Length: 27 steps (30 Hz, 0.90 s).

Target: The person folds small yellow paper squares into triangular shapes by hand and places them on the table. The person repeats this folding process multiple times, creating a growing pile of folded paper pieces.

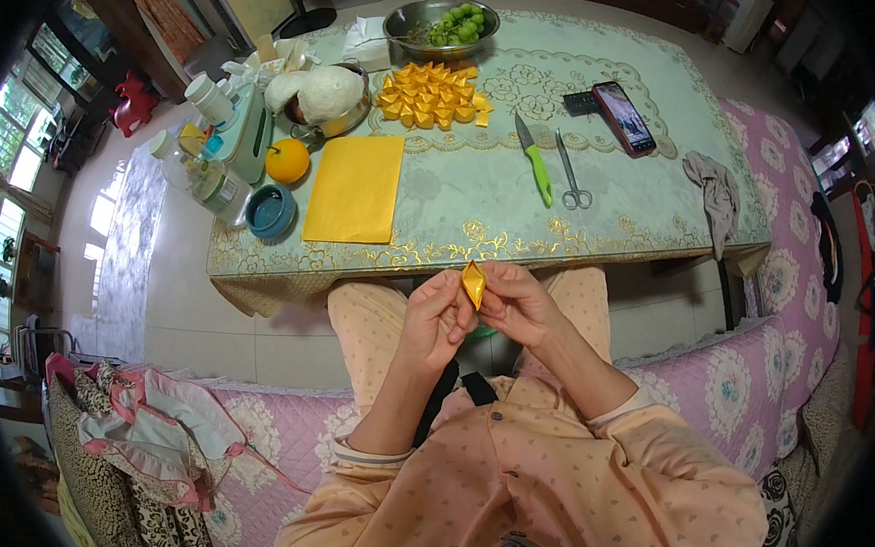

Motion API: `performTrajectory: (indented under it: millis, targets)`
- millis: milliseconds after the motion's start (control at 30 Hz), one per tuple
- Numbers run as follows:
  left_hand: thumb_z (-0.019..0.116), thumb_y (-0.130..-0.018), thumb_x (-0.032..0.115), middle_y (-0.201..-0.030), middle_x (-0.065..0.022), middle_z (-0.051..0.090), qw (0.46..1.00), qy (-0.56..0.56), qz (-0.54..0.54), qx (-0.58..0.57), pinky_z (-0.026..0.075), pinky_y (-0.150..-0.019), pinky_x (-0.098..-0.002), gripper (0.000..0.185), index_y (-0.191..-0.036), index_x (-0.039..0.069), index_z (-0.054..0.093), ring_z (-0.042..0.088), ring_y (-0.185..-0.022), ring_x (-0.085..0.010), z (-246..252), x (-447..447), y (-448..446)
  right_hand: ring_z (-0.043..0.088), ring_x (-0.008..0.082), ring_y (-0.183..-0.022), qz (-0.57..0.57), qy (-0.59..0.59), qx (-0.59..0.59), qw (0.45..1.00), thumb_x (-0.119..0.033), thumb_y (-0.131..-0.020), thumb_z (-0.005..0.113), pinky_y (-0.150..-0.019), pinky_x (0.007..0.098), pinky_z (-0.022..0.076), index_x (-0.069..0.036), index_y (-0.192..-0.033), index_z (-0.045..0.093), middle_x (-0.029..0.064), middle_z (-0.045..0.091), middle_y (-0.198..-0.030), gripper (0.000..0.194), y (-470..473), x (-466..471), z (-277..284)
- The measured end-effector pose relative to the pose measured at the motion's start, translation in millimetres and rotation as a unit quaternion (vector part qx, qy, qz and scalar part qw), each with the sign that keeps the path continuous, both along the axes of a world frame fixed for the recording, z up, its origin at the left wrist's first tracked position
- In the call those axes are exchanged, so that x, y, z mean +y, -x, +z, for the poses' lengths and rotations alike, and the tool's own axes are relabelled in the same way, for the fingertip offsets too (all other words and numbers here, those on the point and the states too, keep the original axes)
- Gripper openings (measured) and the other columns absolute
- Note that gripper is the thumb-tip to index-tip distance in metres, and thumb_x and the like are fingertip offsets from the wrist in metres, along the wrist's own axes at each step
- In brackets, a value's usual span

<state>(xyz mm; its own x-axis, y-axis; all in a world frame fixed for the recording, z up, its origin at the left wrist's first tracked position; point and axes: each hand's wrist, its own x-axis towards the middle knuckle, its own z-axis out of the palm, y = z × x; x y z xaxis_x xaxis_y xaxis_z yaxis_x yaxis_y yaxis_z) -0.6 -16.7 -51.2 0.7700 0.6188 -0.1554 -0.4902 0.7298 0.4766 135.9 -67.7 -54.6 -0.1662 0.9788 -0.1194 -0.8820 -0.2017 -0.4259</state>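
Observation:
Between my two hands, just off the table's near edge, is a small folded gold paper piece (474, 286), pointed at both ends. My left hand (440, 315) pinches its left side, and my right hand (514, 302) pinches its right side. On the table lies a stack of yellow paper sheets (354, 190). Behind it sits a cluster of folded gold paper pieces (430, 97). A knife with a green handle (538, 171) and metal scissors (570, 171) lie to the right.
The cloth-covered table (470, 189) also holds a metal bowl of green grapes (441, 29), a pot (345, 110), an orange (287, 161), a blue-green bowl (270, 211), a plastic bottle (202, 179), a phone (625, 119) and a grey cloth (714, 196).

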Motion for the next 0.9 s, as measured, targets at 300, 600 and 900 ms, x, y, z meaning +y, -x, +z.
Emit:
performTrajectory:
  millis: [300, 600, 900]
  targets:
    - [0.039, -0.091, 0.019, -0.049, -0.0102, 0.049, 0.999, 0.0, -0.03, -0.019, 0.028, -0.033, -0.0196, 0.023, -0.081, 0.0, 0.048, 0.034, -0.031, -0.0107, 0, -3, 1, 0.046, 0.0111, -0.045, 0.014, -0.031, 0.001, 0.999, -0.014, -0.084, 0.052, -0.038, 0.0212, 0.0354, 0.0, -0.079, 0.051, 0.0055, 0.05, -0.057, 0.015, 2, 2, -5]
    - [0.036, -0.091, 0.021, -0.062, -0.0161, 0.057, 1.0, 0.006, -0.024, -0.017, 0.028, -0.032, -0.0182, 0.028, -0.088, -0.003, 0.049, 0.037, -0.03, -0.0108, -6, -5, 0, 0.044, 0.0123, -0.041, 0.014, -0.013, -0.029, 0.999, -0.012, -0.083, 0.051, -0.038, 0.0221, 0.0358, -0.001, -0.079, 0.052, 0.0054, 0.049, -0.054, 0.012, 1, -1, -4]
    - [0.038, -0.091, 0.017, -0.049, -0.0068, 0.045, 0.998, 0.032, -0.01, -0.048, 0.024, -0.033, -0.0179, 0.019, -0.084, 0.0, 0.045, 0.03, -0.031, -0.0082, 1, 1, -2, 0.044, 0.0131, -0.038, 0.027, 0.031, -0.079, 0.996, -0.016, -0.084, 0.052, -0.035, 0.0236, 0.0367, -0.002, -0.076, 0.051, 0.0066, 0.05, -0.051, 0.016, -4, -2, 10]
